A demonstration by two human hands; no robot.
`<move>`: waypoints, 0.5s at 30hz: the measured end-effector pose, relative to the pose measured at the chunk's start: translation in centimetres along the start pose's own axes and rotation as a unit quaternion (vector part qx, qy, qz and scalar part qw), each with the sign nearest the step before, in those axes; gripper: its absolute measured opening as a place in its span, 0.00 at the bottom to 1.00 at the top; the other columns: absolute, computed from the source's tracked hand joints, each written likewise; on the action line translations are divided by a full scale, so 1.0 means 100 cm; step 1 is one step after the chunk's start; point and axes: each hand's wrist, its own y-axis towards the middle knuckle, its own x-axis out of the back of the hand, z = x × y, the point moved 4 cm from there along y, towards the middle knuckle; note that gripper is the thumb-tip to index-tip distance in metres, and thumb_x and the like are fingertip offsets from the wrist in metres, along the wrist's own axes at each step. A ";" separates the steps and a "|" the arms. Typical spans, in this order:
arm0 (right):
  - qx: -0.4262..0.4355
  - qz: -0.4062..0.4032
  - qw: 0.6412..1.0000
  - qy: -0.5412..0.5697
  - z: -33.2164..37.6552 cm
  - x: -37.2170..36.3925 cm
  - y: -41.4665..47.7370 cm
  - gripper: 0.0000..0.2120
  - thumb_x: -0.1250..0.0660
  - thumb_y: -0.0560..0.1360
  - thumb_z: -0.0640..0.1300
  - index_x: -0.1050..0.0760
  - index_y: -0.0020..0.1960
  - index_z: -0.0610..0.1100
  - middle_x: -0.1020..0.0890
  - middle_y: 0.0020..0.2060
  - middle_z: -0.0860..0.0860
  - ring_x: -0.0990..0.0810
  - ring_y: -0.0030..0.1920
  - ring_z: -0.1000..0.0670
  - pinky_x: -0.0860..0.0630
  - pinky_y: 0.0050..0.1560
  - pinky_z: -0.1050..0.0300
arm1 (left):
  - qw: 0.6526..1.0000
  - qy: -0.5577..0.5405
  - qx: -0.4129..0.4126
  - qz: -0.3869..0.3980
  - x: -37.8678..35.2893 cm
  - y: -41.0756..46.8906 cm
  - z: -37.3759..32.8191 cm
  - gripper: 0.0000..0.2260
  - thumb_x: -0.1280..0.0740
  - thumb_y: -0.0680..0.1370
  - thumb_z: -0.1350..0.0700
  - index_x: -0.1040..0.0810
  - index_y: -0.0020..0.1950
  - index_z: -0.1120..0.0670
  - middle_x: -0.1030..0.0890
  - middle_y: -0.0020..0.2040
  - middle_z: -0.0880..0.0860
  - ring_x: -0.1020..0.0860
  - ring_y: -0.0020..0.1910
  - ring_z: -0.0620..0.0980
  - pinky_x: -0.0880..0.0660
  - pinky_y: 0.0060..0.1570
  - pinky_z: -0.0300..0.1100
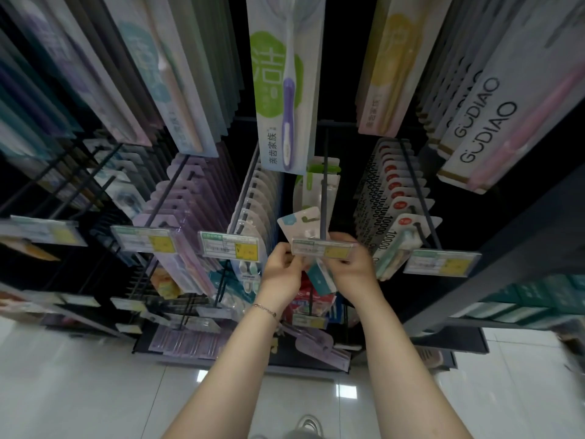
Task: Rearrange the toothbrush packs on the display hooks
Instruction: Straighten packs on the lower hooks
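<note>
Packs (481,115) reading GUDIAO hang above hands (283,269) (354,267) holding teal pack (321,278).

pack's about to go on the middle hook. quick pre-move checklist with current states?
1. Grip on tilted pack: ok, left hand grips it.
2. Hang hole on hook: not ok, the hole sits left of the rod.
3. Room on the hook: ok, bare rod shows in front of the green pack.
4. Path past price tag: cannot tell, it crosses the hook tip.
5. Grip of right hand: cannot tell, fingers blurred at the tag.
6. Neighbour rows clear: ok, the 10000 packs hang apart.
</note>
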 end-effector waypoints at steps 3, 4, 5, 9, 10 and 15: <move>-0.028 0.009 0.999 -0.013 -0.010 0.000 -0.007 0.11 0.33 0.77 0.39 0.23 0.49 0.56 0.19 0.44 0.58 0.20 0.45 0.59 0.25 0.44 0.66 | 1.000 0.019 0.015 -0.007 0.010 -0.003 0.012 0.08 0.38 0.80 0.62 0.24 0.45 0.51 0.18 0.44 0.52 0.20 0.46 0.53 0.24 0.51 0.47; -0.039 0.010 0.999 -0.027 -0.013 0.000 -0.009 0.10 0.34 0.77 0.39 0.22 0.50 0.54 0.18 0.43 0.57 0.21 0.42 0.59 0.26 0.41 0.67 | 0.999 0.025 0.021 -0.005 0.013 -0.004 0.016 0.07 0.37 0.80 0.63 0.24 0.44 0.53 0.18 0.42 0.53 0.20 0.44 0.53 0.25 0.50 0.48; -0.050 0.014 0.998 -0.046 -0.015 0.000 -0.011 0.08 0.34 0.77 0.39 0.21 0.51 0.51 0.18 0.43 0.55 0.21 0.40 0.57 0.27 0.39 0.67 | 0.999 0.029 0.025 0.000 0.015 -0.006 0.019 0.07 0.37 0.79 0.64 0.24 0.44 0.54 0.19 0.41 0.54 0.20 0.42 0.52 0.25 0.48 0.46; -0.084 0.038 0.993 -0.067 -0.024 -0.004 -0.019 0.09 0.33 0.76 0.37 0.20 0.44 0.51 0.19 0.37 0.53 0.22 0.36 0.56 0.28 0.35 0.68 | 0.999 0.045 0.026 0.013 0.023 -0.013 0.030 0.04 0.37 0.79 0.65 0.23 0.47 0.60 0.18 0.44 0.59 0.19 0.41 0.51 0.22 0.43 0.38; -0.084 0.040 0.993 -0.067 -0.024 -0.004 -0.021 0.10 0.33 0.75 0.36 0.21 0.42 0.51 0.19 0.36 0.53 0.22 0.35 0.56 0.28 0.33 0.69 | 0.998 0.053 0.026 0.013 0.025 -0.015 0.032 0.03 0.36 0.78 0.65 0.23 0.49 0.62 0.18 0.45 0.60 0.18 0.43 0.53 0.21 0.46 0.40; -0.065 0.063 0.991 -0.100 -0.024 -0.008 -0.028 0.11 0.31 0.73 0.35 0.20 0.40 0.51 0.17 0.35 0.54 0.20 0.36 0.56 0.25 0.36 0.66 | 0.996 0.082 0.023 0.022 0.039 -0.021 0.036 0.05 0.30 0.75 0.63 0.22 0.49 0.61 0.17 0.46 0.59 0.18 0.48 0.55 0.21 0.52 0.48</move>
